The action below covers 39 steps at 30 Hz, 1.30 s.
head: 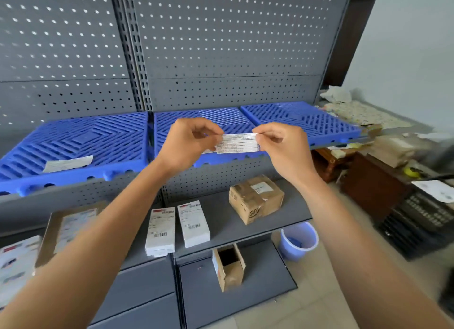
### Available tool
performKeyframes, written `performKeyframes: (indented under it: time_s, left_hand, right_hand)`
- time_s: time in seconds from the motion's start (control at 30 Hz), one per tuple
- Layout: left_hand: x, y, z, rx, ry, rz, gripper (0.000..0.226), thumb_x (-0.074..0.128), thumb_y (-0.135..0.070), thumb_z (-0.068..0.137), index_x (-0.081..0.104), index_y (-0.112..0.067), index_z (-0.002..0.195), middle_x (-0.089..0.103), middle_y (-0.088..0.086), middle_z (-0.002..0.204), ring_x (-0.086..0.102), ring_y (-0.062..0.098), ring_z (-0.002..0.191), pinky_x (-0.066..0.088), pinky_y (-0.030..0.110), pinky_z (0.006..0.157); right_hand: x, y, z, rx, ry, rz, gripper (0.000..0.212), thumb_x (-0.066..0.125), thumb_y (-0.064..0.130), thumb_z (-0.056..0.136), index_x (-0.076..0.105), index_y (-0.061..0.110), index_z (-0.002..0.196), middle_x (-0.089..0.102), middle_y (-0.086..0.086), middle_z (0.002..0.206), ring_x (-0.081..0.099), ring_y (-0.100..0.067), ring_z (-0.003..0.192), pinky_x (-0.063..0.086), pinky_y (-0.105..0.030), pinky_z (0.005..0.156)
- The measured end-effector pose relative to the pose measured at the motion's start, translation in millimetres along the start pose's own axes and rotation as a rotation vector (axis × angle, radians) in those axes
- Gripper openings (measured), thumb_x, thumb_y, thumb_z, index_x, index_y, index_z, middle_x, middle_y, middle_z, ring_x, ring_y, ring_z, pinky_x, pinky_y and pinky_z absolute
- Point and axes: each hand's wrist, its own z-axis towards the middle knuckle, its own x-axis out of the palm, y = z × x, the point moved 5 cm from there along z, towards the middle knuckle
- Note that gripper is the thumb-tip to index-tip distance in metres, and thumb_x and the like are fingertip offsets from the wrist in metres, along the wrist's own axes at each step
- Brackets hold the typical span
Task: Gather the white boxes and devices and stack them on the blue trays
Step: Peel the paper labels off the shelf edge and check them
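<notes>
Your two forearms reach up from the bottom edge, and your left hand [183,141] and right hand [282,146] each pinch one end of a small printed label [237,143], fingers curled, holding it flat in front of the middle blue tray [221,118]. Two white boxes [177,226] lie side by side on the grey shelf [290,210] below (well under the trays), near a taped cardboard box [255,198].

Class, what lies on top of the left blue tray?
One white paper label lies flat near the front of the left blue tray. No boxes are stacked there. The left forearm covers nothing of it.
</notes>
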Motion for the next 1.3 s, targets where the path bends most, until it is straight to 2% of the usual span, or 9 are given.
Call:
performKeyframes:
  time_s: [0.17, 0.23, 0.3, 0.47, 0.53, 0.67, 0.8, 1.03, 1.3]
  left_hand:
    - [72, -20, 16, 0.021, 0.049, -0.027, 0.004, 0.076, -0.009, 0.089, 0.076, -0.010, 0.093, 0.077, 0.007, 0.087, 0.073, 0.032, 0.078, 0.059, 0.052, 0.080]
    - [96, -25, 22, 0.027, 0.063, -0.032, 0.004, 0.076, -0.009, 0.089, 0.076, -0.011, 0.092, 0.076, 0.007, 0.085, 0.073, 0.031, 0.075, 0.060, 0.048, 0.074]
    - [118, -31, 30, 0.038, 0.084, -0.036, 0.005, 0.076, -0.009, 0.089, 0.076, -0.015, 0.090, 0.076, 0.005, 0.082, 0.073, 0.026, 0.072, 0.059, 0.038, 0.068]
    - [163, -37, 56, 0.067, 0.136, -0.014, 0.007, 0.076, -0.010, 0.089, 0.076, -0.017, 0.090, 0.076, -0.002, 0.081, 0.072, 0.024, 0.073, 0.060, 0.039, 0.079]
    - [177, -35, 69, 0.077, 0.133, 0.026, 0.006, 0.076, -0.012, 0.089, 0.076, -0.018, 0.091, 0.076, -0.005, 0.083, 0.072, 0.018, 0.076, 0.060, 0.037, 0.081]
    - [199, -30, 97, 0.094, 0.102, 0.095, 0.011, 0.076, -0.014, 0.090, 0.075, -0.025, 0.088, 0.076, -0.012, 0.087, 0.070, 0.005, 0.082, 0.055, 0.024, 0.082]
    - [215, -19, 126, 0.077, 0.082, 0.131, 0.009, 0.074, -0.013, 0.091, 0.076, -0.022, 0.092, 0.076, -0.012, 0.087, 0.070, 0.000, 0.080, 0.051, 0.012, 0.077]
    - [235, -7, 158, 0.090, 0.071, 0.223, 0.008, 0.074, -0.011, 0.091, 0.076, -0.019, 0.094, 0.070, -0.018, 0.083, 0.065, -0.007, 0.079, 0.046, 0.004, 0.074]
    - [248, 0, 171, 0.016, 0.064, 0.270, 0.006, 0.074, -0.015, 0.092, 0.077, -0.020, 0.095, 0.074, -0.010, 0.086, 0.069, 0.003, 0.082, 0.049, 0.008, 0.076]
  right_hand:
    - [-64, -39, -6, 0.020, -0.044, -0.046, 0.016, 0.067, 0.009, 0.092, 0.079, 0.016, 0.099, 0.074, 0.011, 0.085, 0.069, -0.002, 0.078, 0.056, -0.025, 0.081]
    - [-84, -52, -6, 0.020, -0.053, -0.068, 0.016, 0.066, 0.008, 0.092, 0.078, 0.014, 0.100, 0.074, 0.012, 0.085, 0.069, -0.002, 0.078, 0.056, -0.025, 0.081]
    - [-102, -65, -7, 0.023, -0.064, -0.077, 0.016, 0.066, 0.008, 0.092, 0.078, 0.013, 0.101, 0.074, 0.012, 0.086, 0.069, -0.002, 0.078, 0.056, -0.023, 0.080]
    - [-134, -103, 0, 0.060, -0.109, -0.073, 0.017, 0.066, 0.006, 0.092, 0.078, 0.012, 0.101, 0.074, 0.010, 0.088, 0.069, -0.002, 0.078, 0.050, -0.015, 0.076]
    - [-141, -118, 7, 0.079, -0.114, -0.070, 0.017, 0.066, 0.005, 0.091, 0.078, 0.013, 0.100, 0.075, 0.010, 0.087, 0.069, -0.003, 0.078, 0.049, -0.014, 0.074]
    - [-151, -145, 31, 0.079, -0.106, -0.080, 0.017, 0.066, 0.006, 0.091, 0.078, 0.014, 0.100, 0.076, 0.008, 0.091, 0.070, -0.005, 0.081, 0.054, -0.022, 0.078]
    - [-154, -167, 59, 0.062, -0.106, -0.110, 0.017, 0.066, 0.006, 0.091, 0.078, 0.014, 0.101, 0.075, 0.012, 0.092, 0.070, -0.001, 0.085, 0.054, -0.017, 0.078]
    - [-157, -195, 97, 0.018, -0.086, -0.117, 0.017, 0.065, 0.005, 0.092, 0.078, 0.011, 0.101, 0.074, 0.010, 0.094, 0.067, 0.002, 0.085, 0.048, -0.008, 0.075]
    - [-160, -223, 122, -0.008, 0.015, -0.104, 0.017, 0.066, 0.006, 0.093, 0.078, 0.014, 0.102, 0.072, 0.014, 0.093, 0.066, 0.006, 0.087, 0.045, -0.004, 0.075]
